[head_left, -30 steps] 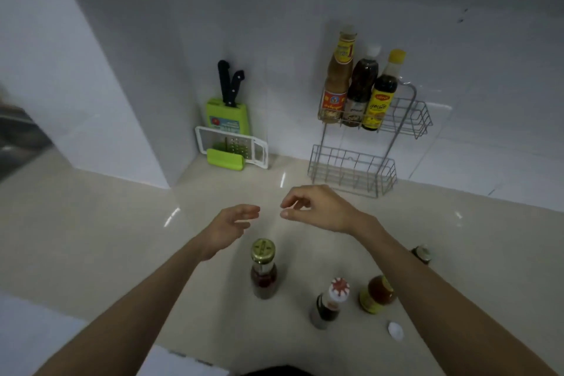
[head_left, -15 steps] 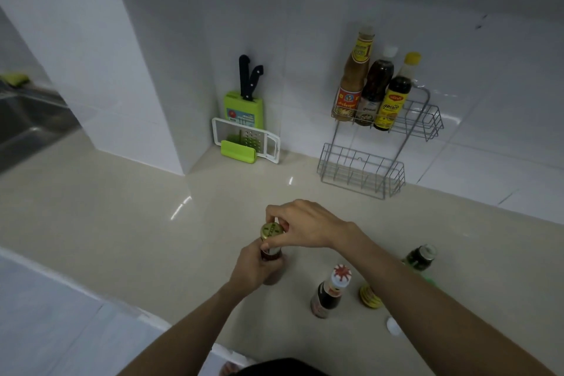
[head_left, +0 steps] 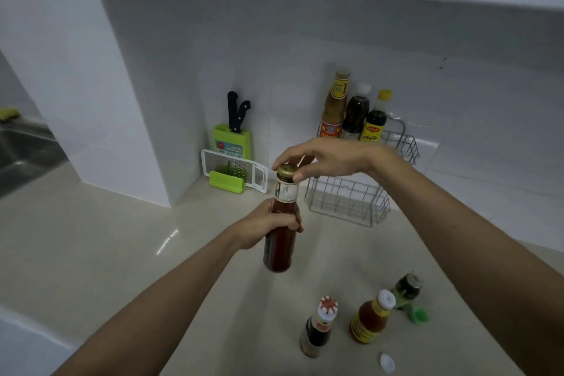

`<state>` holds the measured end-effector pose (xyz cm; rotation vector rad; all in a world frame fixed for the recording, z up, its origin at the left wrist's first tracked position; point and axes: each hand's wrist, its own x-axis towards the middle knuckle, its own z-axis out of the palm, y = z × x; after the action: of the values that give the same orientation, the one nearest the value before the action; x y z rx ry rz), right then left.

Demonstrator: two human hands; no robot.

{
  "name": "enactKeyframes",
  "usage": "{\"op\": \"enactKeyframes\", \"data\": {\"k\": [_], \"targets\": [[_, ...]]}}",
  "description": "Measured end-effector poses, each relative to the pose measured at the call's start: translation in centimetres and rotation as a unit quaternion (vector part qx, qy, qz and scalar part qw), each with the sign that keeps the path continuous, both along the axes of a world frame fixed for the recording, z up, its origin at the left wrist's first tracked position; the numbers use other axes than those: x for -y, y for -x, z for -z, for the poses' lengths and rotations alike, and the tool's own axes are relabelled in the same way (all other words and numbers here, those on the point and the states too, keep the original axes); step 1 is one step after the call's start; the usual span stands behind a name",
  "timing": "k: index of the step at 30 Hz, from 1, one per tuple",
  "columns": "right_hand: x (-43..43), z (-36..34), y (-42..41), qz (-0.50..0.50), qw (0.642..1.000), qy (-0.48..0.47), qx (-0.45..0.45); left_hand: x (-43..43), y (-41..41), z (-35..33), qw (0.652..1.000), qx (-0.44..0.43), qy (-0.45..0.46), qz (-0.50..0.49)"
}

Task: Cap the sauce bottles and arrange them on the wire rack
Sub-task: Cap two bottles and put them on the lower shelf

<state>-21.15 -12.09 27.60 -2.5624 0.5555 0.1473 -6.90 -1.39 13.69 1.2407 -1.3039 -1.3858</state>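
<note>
The left hand point(head_left: 268, 227) wraps the body of the red sauce bottle point(head_left: 281, 223), held above the counter point(head_left: 91, 253). The right hand point(head_left: 329, 157) pinches its gold cap point(head_left: 287, 170) with the fingertips. The wire rack point(head_left: 351, 201) stands far right, three bottles point(head_left: 354, 113) on its upper tier.

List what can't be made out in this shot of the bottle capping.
Head view only:
- Whether the gold cap is screwed tight: the right hand covers its rim.
- The held red sauce bottle's main label: the left hand wraps it.
- Label text on the rack bottles: too small.
- The green bottle's lower part: the right forearm hides it.
</note>
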Motion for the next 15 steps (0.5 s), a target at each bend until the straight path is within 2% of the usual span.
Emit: {"op": "enactKeyframes", "data": {"k": [3, 6, 8, 10, 12, 15], "targets": [[0.1, -0.9, 1.1, 0.025, 0.998, 0.045, 0.020, 1.1, 1.1, -1.1, 1.000, 0.010, 0.006, -0.008], [-0.7, 1.0, 1.7, 0.060, 0.983, 0.172, 0.036, 1.8, 2.7, -0.8, 0.993, 0.044, -0.001, -0.109], [-1.0, 2.3, 2.2, 0.081, 0.960, 0.265, 0.033, 2.2, 3.4, -0.3, 0.987, 0.077, -0.007, -0.143], [-0.9, 2.9, 2.6, 0.100, 0.943, 0.315, 0.029, 2.4, 3.7, 0.1, 0.986, 0.100, -0.008, -0.132], [-0.9, 2.8, 2.9, 0.099, 0.940, 0.322, 0.050, 2.5, 3.6, 0.0, 0.989, 0.102, -0.004, -0.110], [-1.2, 2.2, 3.4, 0.049, 0.950, 0.303, 0.062, 2.5, 2.9, -0.8, 0.996, 0.086, 0.003, -0.011]]}}
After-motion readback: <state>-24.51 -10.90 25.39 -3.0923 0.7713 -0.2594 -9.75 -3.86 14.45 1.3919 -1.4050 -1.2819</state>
